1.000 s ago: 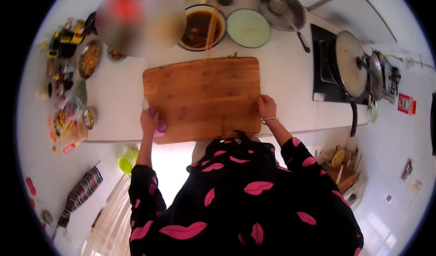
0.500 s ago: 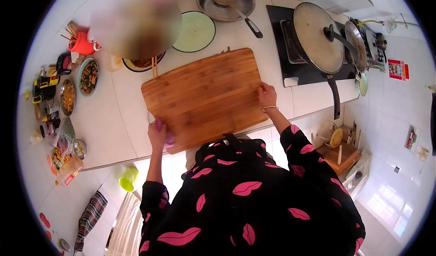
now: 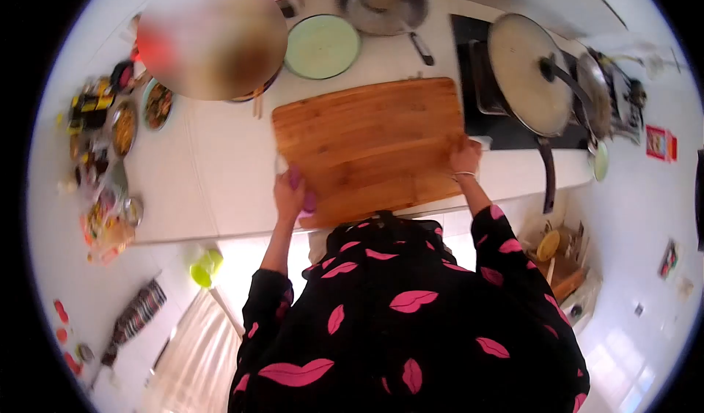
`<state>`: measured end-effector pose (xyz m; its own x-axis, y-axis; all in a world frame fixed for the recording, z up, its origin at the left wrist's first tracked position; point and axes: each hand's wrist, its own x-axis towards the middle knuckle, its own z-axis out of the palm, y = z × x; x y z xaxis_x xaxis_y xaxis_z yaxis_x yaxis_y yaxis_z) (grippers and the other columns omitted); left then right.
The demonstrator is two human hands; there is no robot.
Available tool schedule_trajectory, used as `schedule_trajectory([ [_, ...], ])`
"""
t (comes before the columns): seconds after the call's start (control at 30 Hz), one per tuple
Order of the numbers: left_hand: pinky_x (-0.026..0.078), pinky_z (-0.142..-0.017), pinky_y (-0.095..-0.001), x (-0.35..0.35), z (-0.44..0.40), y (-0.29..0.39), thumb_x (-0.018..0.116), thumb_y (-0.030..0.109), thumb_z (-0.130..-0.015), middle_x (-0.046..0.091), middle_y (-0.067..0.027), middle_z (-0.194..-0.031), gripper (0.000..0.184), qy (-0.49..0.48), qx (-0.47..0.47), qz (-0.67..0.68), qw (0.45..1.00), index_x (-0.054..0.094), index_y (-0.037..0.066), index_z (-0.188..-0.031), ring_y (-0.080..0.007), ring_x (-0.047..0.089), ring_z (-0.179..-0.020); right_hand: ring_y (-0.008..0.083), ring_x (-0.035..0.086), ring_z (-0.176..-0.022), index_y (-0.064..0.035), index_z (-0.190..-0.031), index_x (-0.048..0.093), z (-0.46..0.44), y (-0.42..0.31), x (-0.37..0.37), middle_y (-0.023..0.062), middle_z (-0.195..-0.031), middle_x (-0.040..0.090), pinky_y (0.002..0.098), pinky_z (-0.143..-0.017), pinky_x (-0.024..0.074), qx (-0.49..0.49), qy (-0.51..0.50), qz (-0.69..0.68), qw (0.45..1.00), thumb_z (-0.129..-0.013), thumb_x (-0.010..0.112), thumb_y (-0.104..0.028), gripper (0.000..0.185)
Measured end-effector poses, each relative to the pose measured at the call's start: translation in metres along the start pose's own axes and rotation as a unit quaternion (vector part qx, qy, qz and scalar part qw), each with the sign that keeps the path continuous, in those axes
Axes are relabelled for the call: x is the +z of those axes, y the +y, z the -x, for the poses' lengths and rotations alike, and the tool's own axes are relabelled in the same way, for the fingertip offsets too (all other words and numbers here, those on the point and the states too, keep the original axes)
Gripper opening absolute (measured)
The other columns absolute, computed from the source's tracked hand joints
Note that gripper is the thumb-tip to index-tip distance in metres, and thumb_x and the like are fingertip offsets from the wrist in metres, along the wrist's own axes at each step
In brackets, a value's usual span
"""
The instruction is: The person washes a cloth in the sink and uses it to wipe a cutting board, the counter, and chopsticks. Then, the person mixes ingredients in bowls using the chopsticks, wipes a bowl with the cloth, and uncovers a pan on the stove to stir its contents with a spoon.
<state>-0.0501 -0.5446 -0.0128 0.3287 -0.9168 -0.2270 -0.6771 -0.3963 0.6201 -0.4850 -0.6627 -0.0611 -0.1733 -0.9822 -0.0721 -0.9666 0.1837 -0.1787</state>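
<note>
A wooden cutting board lies at the front of the counter, slightly tilted in the view. At its left edge is my left hand, fingers closed around a purple cloth-like piece that presses against the board's lower left corner. My right hand grips the board's right edge, close to the stove, with the fingers partly blurred. A pair of chopsticks sticks out beside the board's upper left corner, from a bowl mostly hidden by a blurred patch. Behind the board sits a pale green plate.
A metal pan with a slotted turner stands at the back. On the right, a lidded frying pan sits on the black stove, its handle reaching over the counter edge. Food dishes and condiment bottles crowd the left.
The board has slid right along the counter, both hands moving with it. Its left corner is now clear of the chopsticks, and its right edge is nearer the stove. The view has shifted slightly.
</note>
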Motion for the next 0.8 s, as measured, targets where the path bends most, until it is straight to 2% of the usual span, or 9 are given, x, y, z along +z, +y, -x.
schedule_trajectory([
  [0.1, 0.046, -0.073, -0.0453, 0.005, 0.002, 0.007, 0.062, 0.017, -0.075, 0.057, -0.0216, -0.089, 0.027, 0.023, -0.007, 0.002, 1.0, 0.059, 0.001, -0.096, -0.039, 0.056, -0.084, 0.0397, 0.05, -0.098, -0.0046, -0.107, 0.058, -0.004, 0.005, -0.008, 0.0233, -0.099, 0.06, 0.0507, -0.088, 0.0363, -0.037, -0.064, 0.03, 0.997, -0.085, 0.046, -0.036, 0.04],
  [0.13, 0.046, -0.073, -0.0457, 0.005, 0.003, 0.009, 0.061, 0.017, -0.075, 0.056, -0.0214, -0.09, 0.026, 0.033, -0.031, 0.014, 0.999, 0.059, 0.002, -0.095, -0.039, 0.056, -0.084, 0.0402, 0.051, -0.098, -0.0046, -0.106, 0.058, -0.002, 0.011, 0.005, 0.0256, -0.099, 0.059, 0.0495, -0.087, 0.0369, -0.067, 0.01, 0.046, 0.997, -0.086, 0.047, -0.035, 0.039],
  [0.2, 0.046, -0.074, -0.0462, 0.009, 0.0, 0.003, 0.061, 0.019, -0.076, 0.056, -0.0205, -0.092, 0.028, 0.038, -0.037, -0.026, 0.998, 0.058, 0.002, -0.097, -0.039, 0.056, -0.084, 0.0399, 0.05, -0.097, -0.0053, -0.116, 0.055, -0.006, 0.015, 0.008, 0.0265, -0.098, 0.059, 0.0475, -0.086, 0.0386, -0.079, 0.004, 0.015, 0.997, -0.085, 0.05, -0.035, 0.043],
  [0.27, 0.045, -0.075, -0.0461, 0.005, -0.002, 0.002, 0.06, 0.02, -0.077, 0.055, -0.0204, -0.093, 0.027, 0.011, -0.052, -0.023, 0.998, 0.057, 0.002, -0.097, -0.039, 0.056, -0.085, 0.0391, 0.048, -0.1, -0.0005, -0.12, 0.05, -0.009, -0.001, -0.012, 0.0267, -0.105, 0.056, 0.046, -0.089, 0.0377, -0.023, -0.069, 0.016, 0.997, -0.083, 0.054, -0.036, 0.051],
  [0.4, 0.045, -0.076, -0.0456, -0.016, -0.006, -0.01, 0.057, 0.021, -0.081, 0.054, -0.0208, -0.093, 0.026, -0.066, -0.037, 0.035, 0.997, 0.056, 0.001, -0.097, -0.0396, 0.054, -0.088, 0.0375, 0.044, -0.108, -0.0005, -0.121, 0.049, -0.013, 0.026, -0.005, 0.0243, -0.112, 0.053, 0.0428, -0.094, 0.035, -0.116, -0.061, -0.004, 0.991, -0.081, 0.057, -0.035, 0.053],
  [0.53, 0.044, -0.077, -0.0458, -0.051, -0.012, -0.02, 0.055, 0.022, -0.083, 0.052, -0.0218, -0.096, 0.035, 0.035, -0.073, 0.07, 0.994, 0.051, 0.001, -0.111, -0.0405, 0.053, -0.09, 0.0368, 0.049, -0.101, -0.0005, -0.113, 0.053, 0.008, -0.017, -0.044, 0.0234, -0.105, 0.056, 0.0432, -0.088, 0.0385, -0.194, 0.039, -0.092, 0.976, -0.081, 0.058, -0.031, 0.044],
  [0.63, 0.044, -0.077, -0.0458, -0.069, -0.042, -0.05, 0.056, 0.021, -0.082, 0.05, -0.0231, -0.098, 0.04, 0.178, -0.02, 0.042, 0.983, 0.047, 0.003, -0.117, -0.0413, 0.053, -0.089, 0.0338, 0.041, -0.112, 0.0023, -0.119, 0.049, 0.022, -0.033, -0.046, 0.0178, -0.116, 0.051, 0.0385, -0.097, 0.0324, -0.187, 0.005, -0.124, 0.974, -0.084, 0.055, -0.018, 0.041],
  [0.73, 0.039, -0.088, -0.0482, -0.096, -0.084, -0.048, 0.059, 0.02, -0.081, 0.04, -0.0262, -0.119, 0.053, 0.322, -0.056, 0.122, 0.937, 0.04, 0.005, -0.128, -0.0432, 0.044, -0.106, 0.0318, 0.044, -0.108, 0.0062, -0.115, 0.048, 0.035, -0.063, -0.056, 0.0167, -0.115, 0.049, 0.0357, -0.093, 0.0362, -0.166, -0.013, -0.131, 0.977, -0.086, 0.053, -0.013, 0.035],
  [0.8, 0.03, -0.097, -0.0491, -0.102, -0.101, -0.062, 0.058, 0.024, -0.081, 0.032, -0.0244, -0.13, 0.058, 0.293, -0.013, 0.034, 0.955, 0.037, 0.007, -0.132, -0.0436, 0.034, -0.117, 0.0314, 0.046, -0.108, 0.0081, -0.116, 0.045, 0.041, -0.079, -0.057, 0.0183, -0.115, 0.045, 0.0339, -0.091, 0.0385, -0.059, -0.079, -0.273, 0.957, -0.087, 0.054, -0.012, 0.036],
])
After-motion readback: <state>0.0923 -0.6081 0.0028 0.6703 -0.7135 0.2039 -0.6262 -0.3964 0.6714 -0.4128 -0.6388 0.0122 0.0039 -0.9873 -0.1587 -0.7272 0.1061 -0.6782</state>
